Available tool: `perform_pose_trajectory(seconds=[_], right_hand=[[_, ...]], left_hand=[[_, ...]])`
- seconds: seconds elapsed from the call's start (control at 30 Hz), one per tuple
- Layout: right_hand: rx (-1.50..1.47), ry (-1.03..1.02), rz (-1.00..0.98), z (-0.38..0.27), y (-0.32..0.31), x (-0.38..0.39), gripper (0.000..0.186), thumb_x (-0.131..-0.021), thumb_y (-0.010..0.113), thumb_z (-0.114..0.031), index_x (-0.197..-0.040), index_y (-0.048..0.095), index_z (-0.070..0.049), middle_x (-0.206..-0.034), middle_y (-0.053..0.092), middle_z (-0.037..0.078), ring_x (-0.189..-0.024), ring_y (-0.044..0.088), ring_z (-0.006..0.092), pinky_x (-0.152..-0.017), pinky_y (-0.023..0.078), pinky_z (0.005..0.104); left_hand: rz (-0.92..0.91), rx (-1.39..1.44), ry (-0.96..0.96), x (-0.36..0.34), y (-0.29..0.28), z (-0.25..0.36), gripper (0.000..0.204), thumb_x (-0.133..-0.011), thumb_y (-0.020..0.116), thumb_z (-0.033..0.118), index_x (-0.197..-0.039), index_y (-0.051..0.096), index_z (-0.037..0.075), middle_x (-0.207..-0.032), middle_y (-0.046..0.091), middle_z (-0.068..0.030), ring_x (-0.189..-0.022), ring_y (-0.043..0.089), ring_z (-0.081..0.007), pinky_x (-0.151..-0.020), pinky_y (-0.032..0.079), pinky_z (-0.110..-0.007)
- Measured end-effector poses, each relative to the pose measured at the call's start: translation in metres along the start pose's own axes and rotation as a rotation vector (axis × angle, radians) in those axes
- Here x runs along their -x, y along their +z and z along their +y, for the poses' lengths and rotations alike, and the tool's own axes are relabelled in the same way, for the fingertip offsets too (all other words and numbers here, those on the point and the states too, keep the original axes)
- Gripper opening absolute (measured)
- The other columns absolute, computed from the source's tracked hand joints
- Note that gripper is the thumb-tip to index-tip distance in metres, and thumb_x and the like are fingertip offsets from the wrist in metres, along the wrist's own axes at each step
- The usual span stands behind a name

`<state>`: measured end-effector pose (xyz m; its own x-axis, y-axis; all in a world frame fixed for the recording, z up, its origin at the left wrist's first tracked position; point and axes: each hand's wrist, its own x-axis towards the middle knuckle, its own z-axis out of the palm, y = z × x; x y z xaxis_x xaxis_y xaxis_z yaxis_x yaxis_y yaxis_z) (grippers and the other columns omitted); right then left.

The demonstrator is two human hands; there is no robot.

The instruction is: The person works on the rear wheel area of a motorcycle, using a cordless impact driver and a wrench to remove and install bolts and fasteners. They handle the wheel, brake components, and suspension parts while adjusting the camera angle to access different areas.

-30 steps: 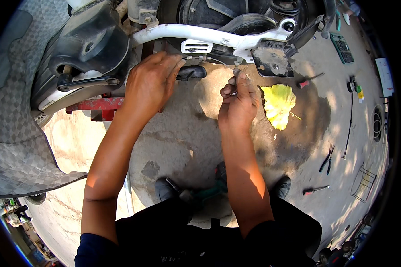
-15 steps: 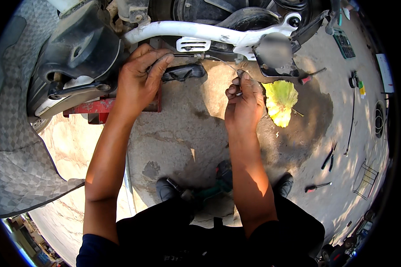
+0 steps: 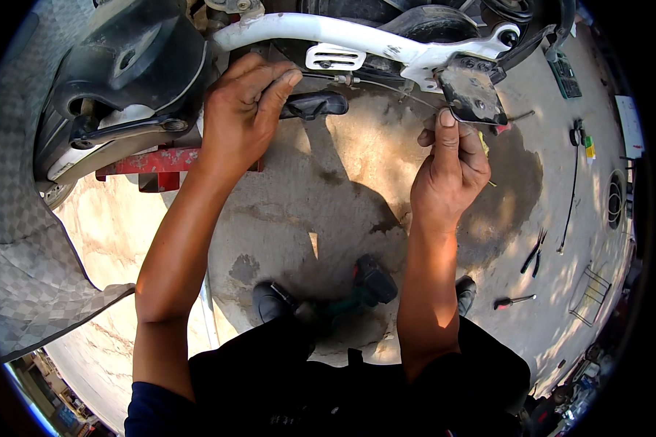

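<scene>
At the far left, a grey checkered mat (image 3: 22, 240) was draped beside a black plastic body panel (image 3: 124, 65), under which a red stand (image 3: 142, 162) was seen on the concrete floor (image 3: 342, 189). The left hand (image 3: 244, 105) was laid just below the white frame tube (image 3: 357, 36), its fingers curled together over the near end of a black footpeg (image 3: 315, 104), the thumb side hidden from view. A thin control cable (image 3: 386, 84) was stretched from a threaded fitting near that hand rightwards, under the white tube, toward a dark metal bracket plate (image 3: 472, 91). The right hand (image 3: 448, 171) was raised to the plate's lower edge, thumb and forefinger pressed together in a pinch, apparently on the cable end or a small part there; what exactly was pinched could not be told. The other 3 fingers were folded into the palm.

The cable was judged light, springy and likely greasy, so it would best be gripped close to its metal end fitting rather than along the bare wire, which could kink. The plate was judged stiff and sharp-edged.

Lower down, a green and black power tool (image 3: 357, 291) was left between 2 dark shoes. Further right, pliers (image 3: 533, 251), a red-handled screwdriver (image 3: 514, 300) and a loose black cable (image 3: 572, 189) were scattered on the floor.
</scene>
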<state>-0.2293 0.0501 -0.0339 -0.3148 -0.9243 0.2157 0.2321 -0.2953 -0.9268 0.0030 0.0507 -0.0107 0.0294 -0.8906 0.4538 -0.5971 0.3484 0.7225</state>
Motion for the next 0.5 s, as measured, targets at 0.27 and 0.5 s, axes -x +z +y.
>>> perform_pose_trajectory(seconds=[0.27, 0.5], right_hand=[[-0.426, 0.516, 0.11, 0.059, -0.002, 0.015, 0.014, -0.096, 0.065, -0.016, -0.086, 0.067, -0.006, -0.077, 0.065, 0.003, -0.063, 0.055, 0.0101, -0.061, 0.046, 0.0249], [-0.379, 0.422, 0.06, 0.058, -0.008, 0.005, 0.013, -0.097, 0.064, -0.015, -0.091, 0.067, -0.004, -0.077, 0.063, 0.004, -0.064, 0.052, 0.0109, -0.062, 0.044, 0.024]], left_hand=[[-0.047, -0.156, 0.229, 0.005, 0.006, -0.004, 0.023, -0.08, 0.074, 0.002, -0.102, 0.07, 0.002, -0.082, 0.061, -0.0089, -0.073, 0.059, -0.0268, -0.066, 0.048, -0.035], [-0.109, -0.192, 0.305, 0.003, 0.001, -0.005, 0.022, -0.08, 0.073, 0.0, -0.102, 0.07, 0.001, -0.081, 0.06, -0.0091, -0.069, 0.056, -0.0259, -0.063, 0.046, -0.034]])
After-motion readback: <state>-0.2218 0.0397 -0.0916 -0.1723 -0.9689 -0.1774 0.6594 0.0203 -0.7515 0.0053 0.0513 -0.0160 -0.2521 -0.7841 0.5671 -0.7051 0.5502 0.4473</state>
